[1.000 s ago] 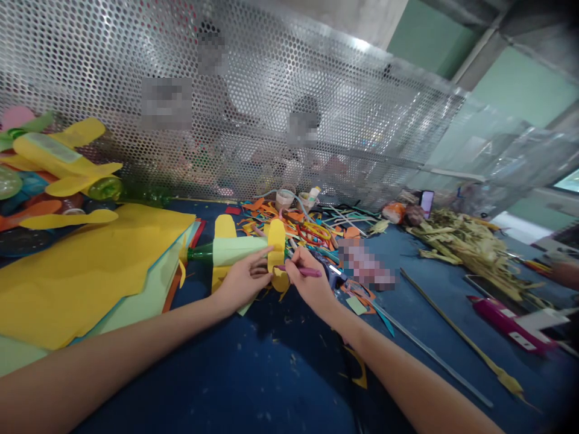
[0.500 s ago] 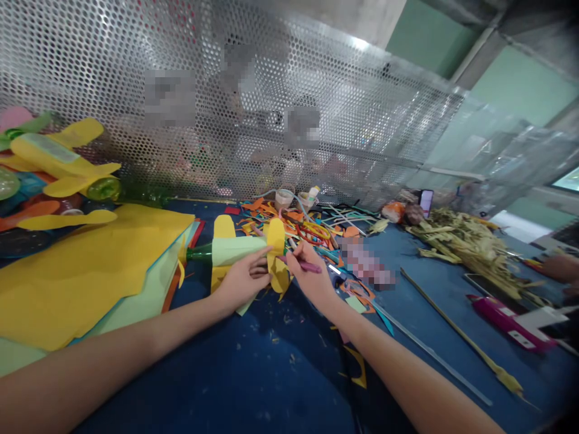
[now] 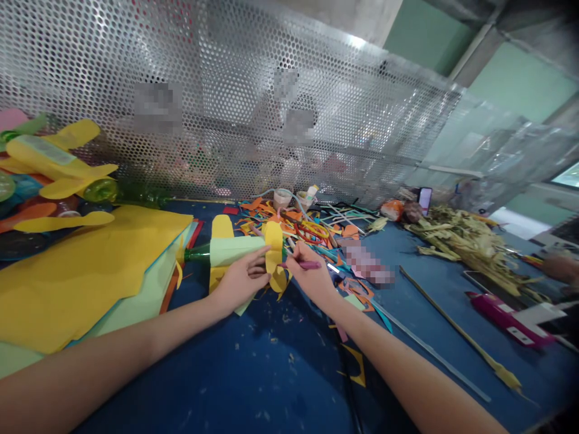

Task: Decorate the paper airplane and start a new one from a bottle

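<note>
A toy plane [image 3: 235, 250] lies on the blue table, made from a green bottle wrapped in pale green paper with yellow paper wings. My left hand [image 3: 244, 277] steadies its right end, fingers pressed against the paper by the yellow wing piece [image 3: 274, 253]. Between the fingers of my right hand [image 3: 312, 280] is a purple pen [image 3: 310, 264], its left end close to that yellow piece. Whether the pen touches the paper I cannot tell. My left hand hides part of the bottle's underside.
Large sheets of yellow paper [image 3: 90, 265] lie at the left, below more paper-and-bottle planes [image 3: 54, 157]. Coloured scraps [image 3: 312, 226] and two cups [image 3: 283, 199] sit behind my hands. Dried husks [image 3: 470, 241], a stick [image 3: 456, 325] and a magenta glue gun [image 3: 506, 319] lie at the right.
The purple pen now sits a little more level in my right hand. Both hands stay at the plane, and the view has shifted slightly.
</note>
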Motion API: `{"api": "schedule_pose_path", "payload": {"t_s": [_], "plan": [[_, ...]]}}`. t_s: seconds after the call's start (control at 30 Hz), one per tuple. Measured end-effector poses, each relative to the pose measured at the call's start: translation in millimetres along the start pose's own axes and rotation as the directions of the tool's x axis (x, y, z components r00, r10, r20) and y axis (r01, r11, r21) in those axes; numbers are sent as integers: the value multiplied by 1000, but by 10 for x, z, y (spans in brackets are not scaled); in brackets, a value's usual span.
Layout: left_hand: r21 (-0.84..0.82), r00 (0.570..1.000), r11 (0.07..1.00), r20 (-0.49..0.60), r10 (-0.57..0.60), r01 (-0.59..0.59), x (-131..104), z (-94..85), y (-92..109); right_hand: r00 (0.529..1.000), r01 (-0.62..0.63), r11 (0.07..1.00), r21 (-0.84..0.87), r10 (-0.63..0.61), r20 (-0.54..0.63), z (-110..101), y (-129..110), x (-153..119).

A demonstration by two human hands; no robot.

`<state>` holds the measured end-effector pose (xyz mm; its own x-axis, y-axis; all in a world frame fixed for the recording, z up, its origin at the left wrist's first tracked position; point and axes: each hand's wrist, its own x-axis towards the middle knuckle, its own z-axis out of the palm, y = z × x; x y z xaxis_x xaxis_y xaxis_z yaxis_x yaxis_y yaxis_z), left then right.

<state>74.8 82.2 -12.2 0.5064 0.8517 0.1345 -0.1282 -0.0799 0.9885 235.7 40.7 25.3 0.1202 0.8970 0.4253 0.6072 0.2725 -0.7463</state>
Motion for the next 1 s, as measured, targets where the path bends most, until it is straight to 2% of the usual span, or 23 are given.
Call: {"api": "schedule_pose_path", "payload": {"t_s": [0.2,0.47,1.0], "plan": [[18,1000,1000,2,6,-6,-3,0,10,1000,-3,999,-37,4,29,-3,38,-3],[9,1000,1000,16,24,-24,9,-9,-20,1000,-15,1000,-15,15,9,16,1,-9],[9,999,999,-24,-36,36,10,12,16,999,-31,996,85,28,37,87,24,-2]]}}
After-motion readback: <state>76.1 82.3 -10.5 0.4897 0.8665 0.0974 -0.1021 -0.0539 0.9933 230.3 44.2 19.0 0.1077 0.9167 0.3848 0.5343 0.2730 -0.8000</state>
